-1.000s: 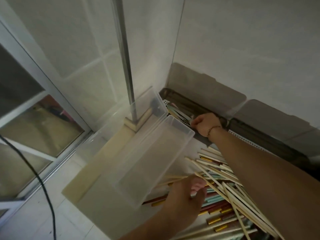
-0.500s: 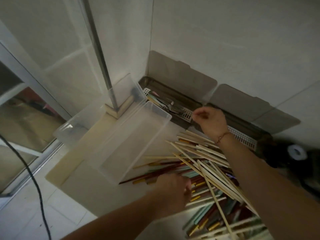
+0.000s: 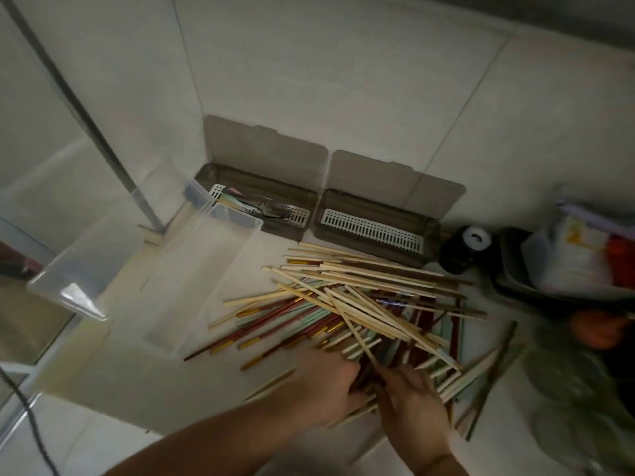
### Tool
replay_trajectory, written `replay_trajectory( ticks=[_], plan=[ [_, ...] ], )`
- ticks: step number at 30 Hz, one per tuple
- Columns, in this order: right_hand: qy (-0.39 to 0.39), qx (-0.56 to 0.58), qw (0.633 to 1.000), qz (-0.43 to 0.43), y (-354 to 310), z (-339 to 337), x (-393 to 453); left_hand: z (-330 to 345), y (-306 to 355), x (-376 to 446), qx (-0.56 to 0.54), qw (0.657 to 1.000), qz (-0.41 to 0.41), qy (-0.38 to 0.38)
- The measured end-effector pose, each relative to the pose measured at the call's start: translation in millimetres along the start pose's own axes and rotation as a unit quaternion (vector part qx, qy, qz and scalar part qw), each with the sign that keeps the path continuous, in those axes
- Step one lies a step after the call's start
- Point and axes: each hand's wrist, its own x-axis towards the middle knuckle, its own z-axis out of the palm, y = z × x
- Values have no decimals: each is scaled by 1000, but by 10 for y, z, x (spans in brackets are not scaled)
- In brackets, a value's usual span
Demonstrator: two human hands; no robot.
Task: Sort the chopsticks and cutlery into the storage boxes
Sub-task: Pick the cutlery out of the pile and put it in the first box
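Observation:
A loose pile of chopsticks [image 3: 360, 304], pale wood, dark red with gold bands and light green, lies on the white surface. Both my hands are at its near edge: my left hand [image 3: 323, 383] and my right hand [image 3: 412, 400] have their fingers among the sticks, too blurred to show a grip. Against the wall stand two dark storage boxes with raised lids. The left box [image 3: 302, 201] holds forks and other cutlery. The right box [image 3: 426, 250] shows only its white slotted tray.
Two clear plastic tubs lie left of the pile, one [image 3: 206, 269] near it and one [image 3: 86, 262] further left. A metal pole [image 3: 86, 108] rises behind them. A black canister [image 3: 464, 249] and a dark tray of bags [image 3: 567, 269] sit right. A cable [image 3: 34, 424] hangs lower left.
My right hand has come back from the left storage box to the near edge of the pile, beside my left hand. The view has swung right and down.

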Motion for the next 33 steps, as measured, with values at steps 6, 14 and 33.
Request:
replay_trajectory(
  ticks=[6,14,33],
  plan=[
    [38,-32,998,24,22,-7,-104,18,198,14,45,998,-44,19],
    [33,-65,996,54,154,-24,-62,55,233,14,23,998,-47,27],
    [19,-14,995,95,213,-7,-20,118,280,99,-61,993,-70,78]
  ],
)
